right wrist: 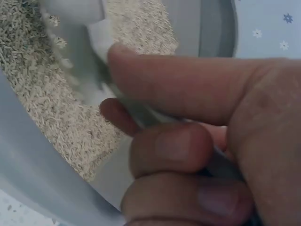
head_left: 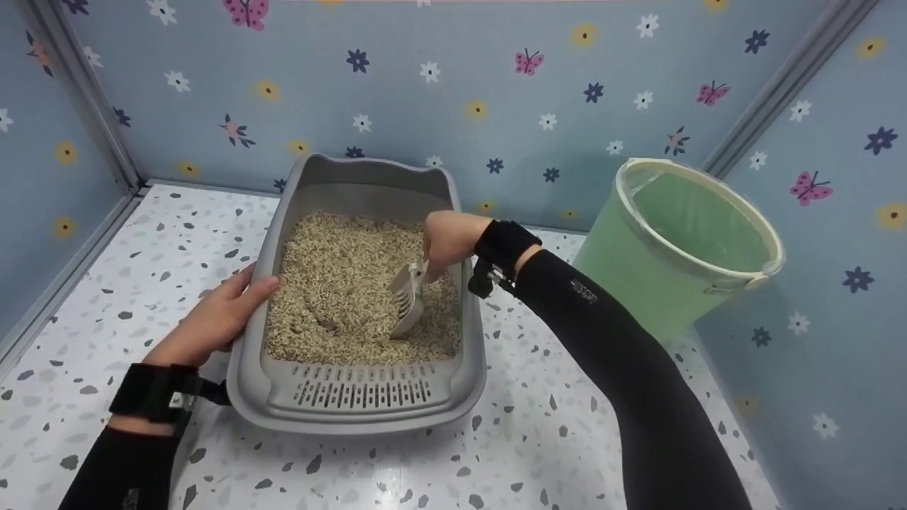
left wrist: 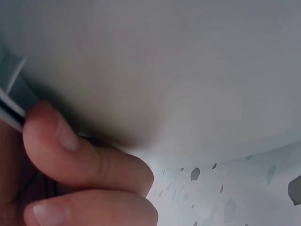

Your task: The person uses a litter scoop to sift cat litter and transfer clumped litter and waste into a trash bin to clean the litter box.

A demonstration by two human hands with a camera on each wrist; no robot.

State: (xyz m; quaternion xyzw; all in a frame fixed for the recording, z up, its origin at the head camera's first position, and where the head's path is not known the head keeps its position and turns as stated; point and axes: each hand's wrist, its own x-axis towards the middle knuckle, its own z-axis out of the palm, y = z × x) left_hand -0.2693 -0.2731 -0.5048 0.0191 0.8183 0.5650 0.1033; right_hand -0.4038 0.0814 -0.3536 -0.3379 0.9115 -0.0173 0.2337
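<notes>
Landmark: the gray litter box [head_left: 354, 421], which is resting on the speckled white surface [head_left: 545, 439].

1. Scoop position: the slotted scoop [head_left: 413, 315] is standing tilted inside the litter box, toward its right side, with its lower edge dipping into the litter [head_left: 340, 262].

2. Right hand [head_left: 451, 241]: the grip is wrapping around the scoop handle, with the fingers curling beneath and the thumb lying along it.

3. Left hand [head_left: 216, 319]: the grip is clasping the left rim of the litter box, with the thumb lying on top and the fingers bending underneath.

4. Bin: the green bin [head_left: 609, 262] is standing to the right of the litter box, apart from it.

Handling: the scoop is probably behaving as a light, stiff plastic part, so the handle is offering the correct hold; the thin slotted end is probably flexing more. The litter is likely yielding loosely, its small pellets passing through the slots. The filled litter box is presumably weighing far more than the scoop, and its rim is providing the firmest hold.
</notes>
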